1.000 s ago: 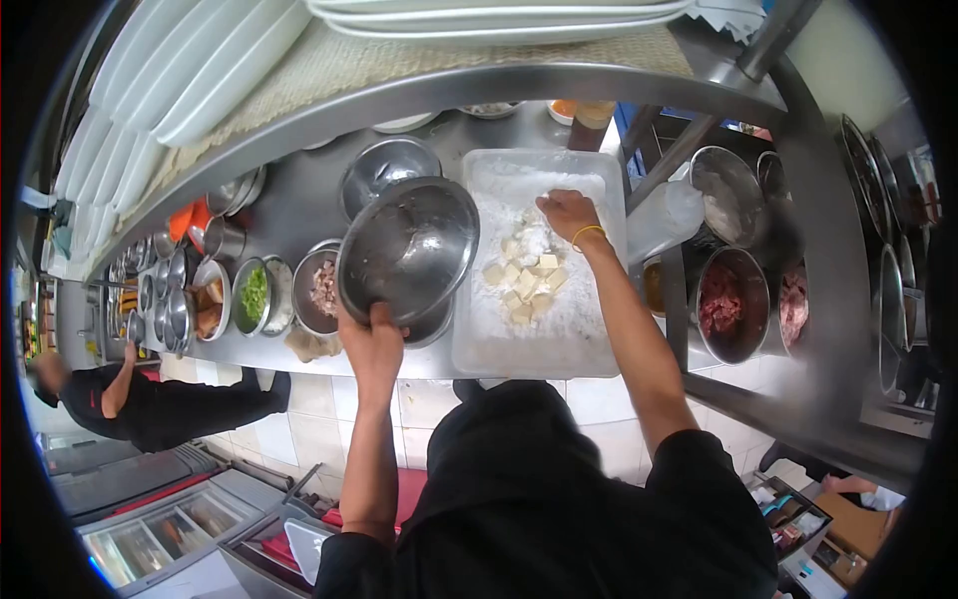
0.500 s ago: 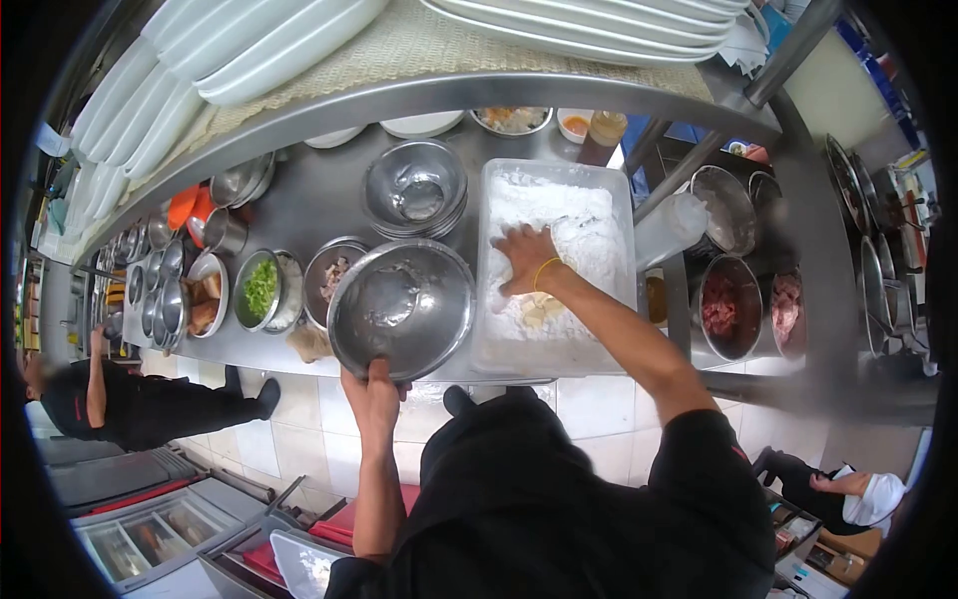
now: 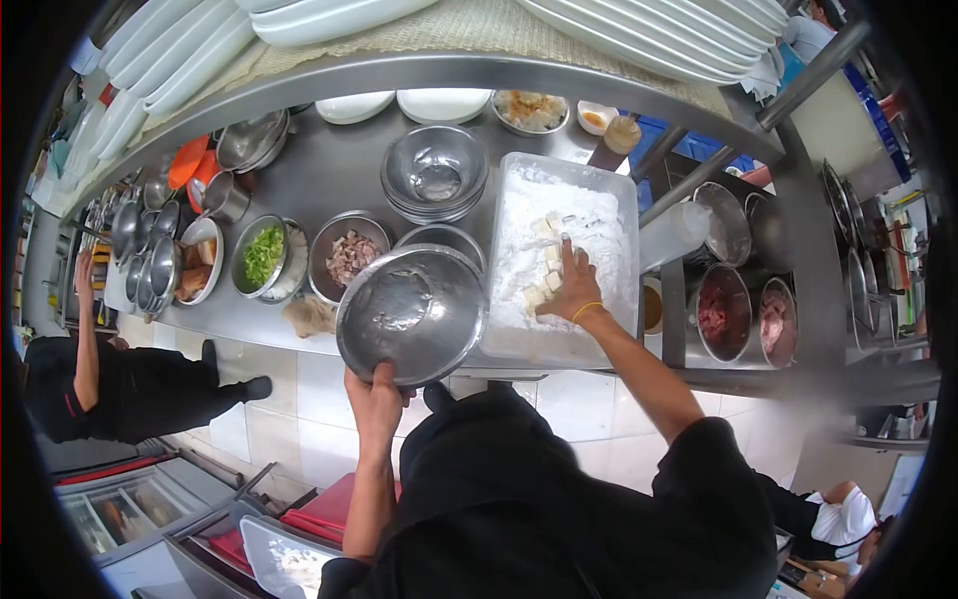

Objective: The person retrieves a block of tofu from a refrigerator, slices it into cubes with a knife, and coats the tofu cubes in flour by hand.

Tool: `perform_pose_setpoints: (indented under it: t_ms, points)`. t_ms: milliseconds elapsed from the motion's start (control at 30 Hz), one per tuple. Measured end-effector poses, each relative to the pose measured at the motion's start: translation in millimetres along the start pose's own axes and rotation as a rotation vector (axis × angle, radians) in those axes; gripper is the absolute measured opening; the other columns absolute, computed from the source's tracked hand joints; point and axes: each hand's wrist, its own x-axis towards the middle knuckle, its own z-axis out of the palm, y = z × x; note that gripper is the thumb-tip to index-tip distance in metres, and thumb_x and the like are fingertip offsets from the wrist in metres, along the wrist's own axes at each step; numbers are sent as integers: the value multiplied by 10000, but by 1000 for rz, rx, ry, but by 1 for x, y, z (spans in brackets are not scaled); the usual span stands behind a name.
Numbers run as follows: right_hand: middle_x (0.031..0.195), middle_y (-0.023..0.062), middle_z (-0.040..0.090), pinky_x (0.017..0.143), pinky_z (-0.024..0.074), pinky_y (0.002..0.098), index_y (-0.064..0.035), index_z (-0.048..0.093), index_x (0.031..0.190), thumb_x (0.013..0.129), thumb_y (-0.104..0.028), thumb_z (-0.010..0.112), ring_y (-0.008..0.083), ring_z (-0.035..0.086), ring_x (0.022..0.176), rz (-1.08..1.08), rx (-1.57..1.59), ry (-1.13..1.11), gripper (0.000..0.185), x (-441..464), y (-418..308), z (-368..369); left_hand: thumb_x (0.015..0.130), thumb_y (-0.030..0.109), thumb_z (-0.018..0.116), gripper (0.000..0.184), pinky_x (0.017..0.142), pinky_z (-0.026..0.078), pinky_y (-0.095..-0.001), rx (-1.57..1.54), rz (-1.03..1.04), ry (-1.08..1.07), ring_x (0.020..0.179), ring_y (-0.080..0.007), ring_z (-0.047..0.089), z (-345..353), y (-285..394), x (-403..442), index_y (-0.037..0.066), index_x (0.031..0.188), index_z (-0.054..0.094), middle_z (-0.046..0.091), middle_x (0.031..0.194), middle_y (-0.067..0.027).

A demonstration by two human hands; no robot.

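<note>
My left hand [image 3: 376, 401] grips the near rim of a metal bowl [image 3: 414, 314], thumb on the inside, and the bowl tilts toward me, wet inside with nothing else visible in it. My right hand [image 3: 571, 285] rests palm down, fingers apart, inside a translucent plastic tub [image 3: 629, 329] of white powder [image 3: 539, 195]. Several pale cubes [image 3: 552, 258], perhaps tofu, lie on the powder beside its fingers. A yellow band circles the right wrist.
Left stand bowls of chopped green onion [image 3: 264, 257] and diced meat [image 3: 352, 258]. Stacked metal bowls [image 3: 436, 170] are behind. A sauce bottle [image 3: 614, 143] and bowls of raw meat [image 3: 720, 309] lie right. Plates [image 3: 649, 40] fill the overhead shelf. A co-worker [image 3: 110, 384] stands left.
My right hand has moved right and nearer to me across the powder, uncovering several pale cubes. My left hand keeps its hold on the bowl. The view has shifted slightly.
</note>
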Motion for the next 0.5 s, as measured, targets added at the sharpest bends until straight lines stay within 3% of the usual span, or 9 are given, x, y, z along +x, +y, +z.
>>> perform_pose_setpoints:
  t_ms: [33,67,167,267,300,333,400,433,500]
  points:
    - [1338,278,268,986,354,427,-60,87,1405,452,-286,826,440,364,1180,21,70,63,1227,4,-1,3,827,24,413,184,347,373,-236,3,-20,-5,425,-136,508,1,1,-1,-44,992,454,556,656,-119]
    - [1338,278,268,986,354,427,-60,87,1405,452,-286,826,440,364,1180,24,70,64,1227,12,4,7,827,24,413,184,347,373,-236,3,-20,-8,425,-136,508,1,1,-1,-44,992,454,556,656,-119]
    - [1097,234,497,904,421,368,6,336,1293,534,-181,776,369,493,1039,-248,312,553,897,41,33,26,823,18,406,179,345,375,-234,-10,-4,-26,423,-142,513,2,1,-1,-54,978,456,559,654,-123]
    - [1162,242,498,920,419,334,35,388,1258,547,-215,776,358,500,1072,-253,280,430,848,43,14,-15,818,8,399,176,340,373,-236,0,4,-32,418,-145,511,5,2,-4,-66,967,456,559,651,-128]
    - [1260,224,434,955,390,369,-22,393,1276,511,-322,795,362,425,1164,-195,245,274,915,42,3,-30,817,4,396,176,337,372,-237,-8,4,-29,417,-148,512,7,4,-5,-70,965,455,560,651,-131]
    - [1260,224,434,955,390,369,-22,393,1276,511,-322,795,362,425,1164,-193,251,277,915,44,-6,-32,815,0,394,175,335,372,-238,-16,5,-26,415,-150,512,8,5,-5,-73,963,454,561,651,-135]
    - [1304,175,378,968,360,453,-114,386,1290,444,-419,796,375,344,1211,-339,-201,305,988,48,-19,-31,815,-2,392,174,332,370,-239,-4,-5,-27,415,-152,514,8,0,-6,-76,958,455,561,652,-138]
    - [1349,146,321,994,313,499,-134,392,1289,390,-447,805,378,251,1266,-368,-210,214,1038,63,-13,-17,814,-4,390,172,330,369,-240,4,-18,-26,416,-154,515,8,-2,-7,-79,954,457,562,652,-141]
    - [1363,155,314,1012,305,455,-131,390,1300,394,-446,809,366,254,1271,-351,-190,43,1046,73,-19,-26,811,-7,389,175,329,369,-239,-6,-25,-28,416,-156,516,11,1,-10,-81,955,455,561,652,-142]
